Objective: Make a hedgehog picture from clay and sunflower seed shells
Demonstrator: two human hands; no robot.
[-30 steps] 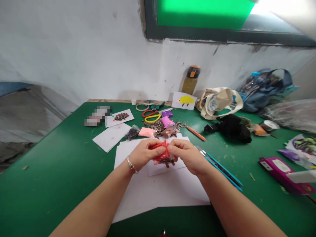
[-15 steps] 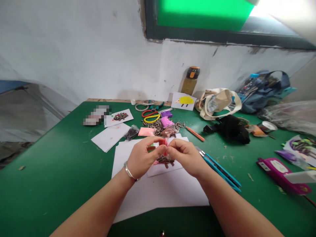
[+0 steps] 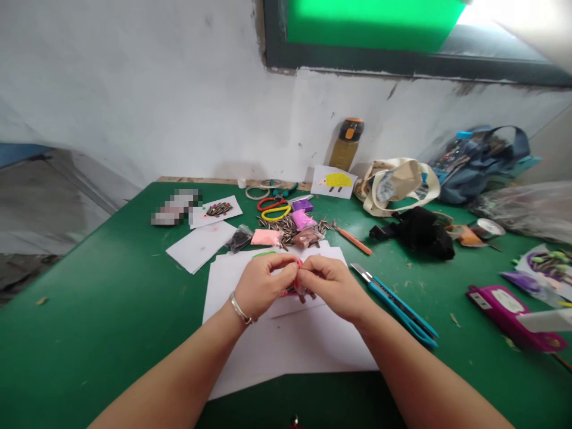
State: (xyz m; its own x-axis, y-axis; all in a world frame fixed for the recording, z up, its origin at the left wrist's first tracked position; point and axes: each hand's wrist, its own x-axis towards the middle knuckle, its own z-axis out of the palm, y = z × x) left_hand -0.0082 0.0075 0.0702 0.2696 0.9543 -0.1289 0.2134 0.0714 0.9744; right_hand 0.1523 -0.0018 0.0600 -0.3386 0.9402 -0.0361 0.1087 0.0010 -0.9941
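Observation:
Over the white sheets [image 3: 326, 345], my left hand [image 3: 259, 289] and my right hand [image 3: 335, 289] meet fingertip to fingertip. Both pinch a small red packet [image 3: 300, 263] that looks like soft clay in clear plastic; the fingers hide most of it. Directly below lies a white card [image 3: 290, 308] with dark striped seeds and pinkish-red bits stuck on it, partly covered by the hands. Just behind my left hand a bit of bright green [image 3: 264, 254] shows. A silver bracelet [image 3: 240, 308] circles my left wrist.
Behind the papers are loose seeds [image 3: 286, 225], a peach packet [image 3: 266, 237], a black packet [image 3: 240, 238] and scissors [image 3: 274, 210]. A blue utility knife [image 3: 402, 310] lies right of my right hand, beyond it a magenta glue gun [image 3: 504, 316]. A bottle [image 3: 346, 146] stands by the wall.
Both hands have dropped slightly and the fingers have drawn closer round the red packet, so less of it shows. The view has shifted a little.

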